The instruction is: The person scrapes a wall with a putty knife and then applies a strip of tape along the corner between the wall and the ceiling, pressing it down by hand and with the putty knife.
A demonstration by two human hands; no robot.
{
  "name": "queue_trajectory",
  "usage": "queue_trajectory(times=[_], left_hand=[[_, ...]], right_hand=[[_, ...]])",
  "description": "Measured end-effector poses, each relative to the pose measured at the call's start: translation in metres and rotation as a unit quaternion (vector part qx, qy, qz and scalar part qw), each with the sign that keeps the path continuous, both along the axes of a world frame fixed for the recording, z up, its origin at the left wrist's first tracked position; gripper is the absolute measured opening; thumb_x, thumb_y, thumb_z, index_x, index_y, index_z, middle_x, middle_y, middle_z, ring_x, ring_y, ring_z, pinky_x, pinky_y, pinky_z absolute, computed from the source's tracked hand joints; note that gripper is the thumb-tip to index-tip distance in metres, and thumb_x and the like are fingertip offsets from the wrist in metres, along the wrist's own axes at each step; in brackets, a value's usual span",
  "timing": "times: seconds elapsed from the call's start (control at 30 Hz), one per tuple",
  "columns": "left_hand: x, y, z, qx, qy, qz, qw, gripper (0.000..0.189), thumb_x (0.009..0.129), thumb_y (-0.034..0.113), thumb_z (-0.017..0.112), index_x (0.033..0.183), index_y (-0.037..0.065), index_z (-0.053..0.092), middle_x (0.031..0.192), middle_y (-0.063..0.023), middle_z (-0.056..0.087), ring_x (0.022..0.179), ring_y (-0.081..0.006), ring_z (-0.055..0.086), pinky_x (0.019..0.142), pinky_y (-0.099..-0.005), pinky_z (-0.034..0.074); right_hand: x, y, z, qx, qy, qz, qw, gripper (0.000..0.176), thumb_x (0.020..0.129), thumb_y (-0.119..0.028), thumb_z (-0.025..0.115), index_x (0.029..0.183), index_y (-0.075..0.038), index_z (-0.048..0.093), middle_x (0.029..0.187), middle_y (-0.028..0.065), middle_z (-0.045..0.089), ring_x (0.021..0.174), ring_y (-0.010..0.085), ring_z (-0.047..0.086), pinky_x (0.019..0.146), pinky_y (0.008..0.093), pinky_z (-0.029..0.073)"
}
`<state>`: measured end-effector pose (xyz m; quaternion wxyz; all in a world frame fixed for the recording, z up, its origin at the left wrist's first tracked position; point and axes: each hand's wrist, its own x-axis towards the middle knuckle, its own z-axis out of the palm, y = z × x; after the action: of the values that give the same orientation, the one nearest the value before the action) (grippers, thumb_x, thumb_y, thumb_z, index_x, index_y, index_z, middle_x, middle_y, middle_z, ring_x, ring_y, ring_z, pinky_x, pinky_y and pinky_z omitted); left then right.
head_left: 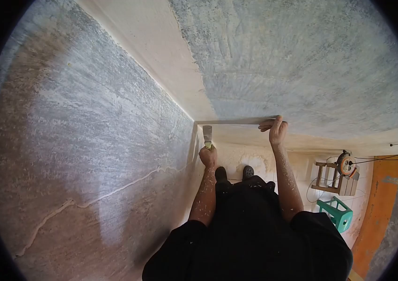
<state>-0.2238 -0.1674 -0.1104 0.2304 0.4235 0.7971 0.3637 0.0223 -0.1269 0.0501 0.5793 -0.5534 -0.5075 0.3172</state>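
Left hand [208, 155] closed in a fist round the handle of a scraper [207, 133], blade pointing to 12 o'clock, its tip just below the corner end of a long flat strip [236, 121]; whether the two touch, cannot tell. Strip lies at 1 o'clock from that fist, along the facing wall [302, 61]. Right hand [277, 132], at 2 o'clock from the left, is at the strip's far end, fingers nearly straight and together, thumb up; gripping or only pressing, cannot tell. Pale flecks on both forearms. Dark shoes [248, 172] at 4 to 5 o'clock from the fist. Left wall [100, 136] at 9 o'clock, mottled grey, a pale jagged line across it at 8. From the right hand: cord reel [346, 165] at 4 o'clock, overlapping a wooden stool [328, 189]; green stool [344, 218] at 5.
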Motion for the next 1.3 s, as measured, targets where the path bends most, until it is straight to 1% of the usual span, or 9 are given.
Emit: queue_trajectory(times=[0.13, 0.23, 0.37, 0.47, 0.57, 0.97, 1.07, 1.17, 1.3], left_hand=[[0.012, 0.002, 0.02, -0.019, 0.045, -0.005, 0.999, 0.024, 0.078, 0.017, 0.06, 0.066, -0.004, 0.063, 0.061, -0.0224, 0.06, 0.059, -0.0396, 0.061, 0.055, -0.0431, 0.046], [0.019, 0.0, 0.035, -0.007, -0.012, 0.003, 1.0, 0.025, 0.078, 0.017, 0.059, 0.065, -0.004, 0.061, 0.06, -0.0233, 0.059, 0.06, -0.0401, 0.061, 0.055, -0.044, 0.046], [0.012, 0.015, -0.001, 0.0, 0.003, 0.034, 0.999, 0.024, 0.077, 0.017, 0.059, 0.066, -0.004, 0.062, 0.063, -0.0245, 0.06, 0.064, -0.04, 0.063, 0.057, -0.0449, 0.047], [0.022, 0.0, 0.026, -0.016, 0.038, 0.005, 0.999, 0.024, 0.076, 0.017, 0.059, 0.067, -0.005, 0.063, 0.064, -0.0247, 0.061, 0.066, -0.0406, 0.063, 0.059, -0.0452, 0.048], [0.014, 0.001, -0.004, -0.034, -0.005, 0.049, 0.998, 0.026, 0.077, 0.019, 0.06, 0.067, -0.005, 0.063, 0.064, -0.0244, 0.061, 0.066, -0.0411, 0.063, 0.058, -0.044, 0.048], [0.031, -0.001, 0.027, 0.038, -0.024, -0.01, 0.999, 0.027, 0.077, 0.017, 0.061, 0.062, -0.006, 0.058, 0.06, -0.0213, 0.06, 0.057, -0.0368, 0.061, 0.053, -0.0416, 0.044], [0.027, 0.007, 0.028, 0.0, -0.044, 0.021, 0.999, 0.026, 0.076, 0.016, 0.061, 0.062, -0.006, 0.058, 0.061, -0.0218, 0.061, 0.058, -0.0368, 0.062, 0.053, -0.0417, 0.044], [0.028, 0.001, 0.02, 0.001, 0.01, 0.032, 0.999, 0.025, 0.076, 0.016, 0.061, 0.064, -0.006, 0.06, 0.062, -0.0225, 0.061, 0.06, -0.0367, 0.062, 0.055, -0.0422, 0.045], [0.017, -0.007, 0.008, -0.04, -0.023, 0.023, 0.999, 0.022, 0.076, 0.017, 0.061, 0.069, -0.004, 0.063, 0.065, -0.0232, 0.062, 0.066, -0.0389, 0.063, 0.059, -0.0447, 0.047]], right_hand=[[0.002, 0.001, 0.0, -0.002, 0.0, 0.004, 1.0, 0.079, 0.099, -0.045, 0.02, 0.061, 0.007, 0.066, 0.055, 0.0137, 0.063, 0.048, 0.0205, 0.063, 0.051, 0.0299, 0.055], [0.005, -0.001, -0.004, -0.009, -0.011, -0.001, 1.0, 0.078, 0.099, -0.044, 0.02, 0.061, 0.006, 0.066, 0.055, 0.0134, 0.064, 0.048, 0.0201, 0.063, 0.052, 0.0297, 0.054], [0.005, 0.002, -0.01, -0.006, 0.013, 0.004, 1.0, 0.076, 0.099, -0.043, 0.021, 0.062, 0.005, 0.067, 0.055, 0.0123, 0.064, 0.048, 0.0195, 0.063, 0.053, 0.0288, 0.054], [0.005, 0.002, -0.008, -0.009, 0.008, 0.003, 1.0, 0.075, 0.1, -0.042, 0.022, 0.062, 0.004, 0.067, 0.055, 0.012, 0.064, 0.048, 0.0191, 0.063, 0.053, 0.0287, 0.054], [0.004, 0.001, -0.008, -0.01, 0.014, 0.002, 1.0, 0.075, 0.1, -0.042, 0.022, 0.062, 0.005, 0.067, 0.055, 0.0122, 0.064, 0.047, 0.0191, 0.062, 0.053, 0.0289, 0.054], [0.005, 0.002, -0.001, 0.001, -0.025, 0.002, 1.0, 0.084, 0.097, -0.051, 0.017, 0.059, 0.006, 0.066, 0.052, 0.013, 0.062, 0.047, 0.0196, 0.062, 0.05, 0.0294, 0.054], [0.003, 0.0, 0.001, -0.005, -0.014, 0.0, 1.0, 0.074, 0.1, -0.039, 0.021, 0.061, 0.004, 0.067, 0.057, 0.0116, 0.065, 0.048, 0.0194, 0.063, 0.053, 0.0301, 0.054], [0.005, 0.001, -0.002, -0.012, -0.005, 0.012, 1.0, 0.074, 0.1, -0.039, 0.021, 0.062, 0.004, 0.067, 0.055, 0.0118, 0.064, 0.048, 0.0191, 0.063, 0.054, 0.0292, 0.054], [0.005, 0.001, -0.003, -0.003, -0.036, 0.004, 0.999, 0.077, 0.1, -0.042, 0.019, 0.061, 0.004, 0.067, 0.053, 0.0114, 0.063, 0.047, 0.0183, 0.062, 0.053, 0.0281, 0.054]])
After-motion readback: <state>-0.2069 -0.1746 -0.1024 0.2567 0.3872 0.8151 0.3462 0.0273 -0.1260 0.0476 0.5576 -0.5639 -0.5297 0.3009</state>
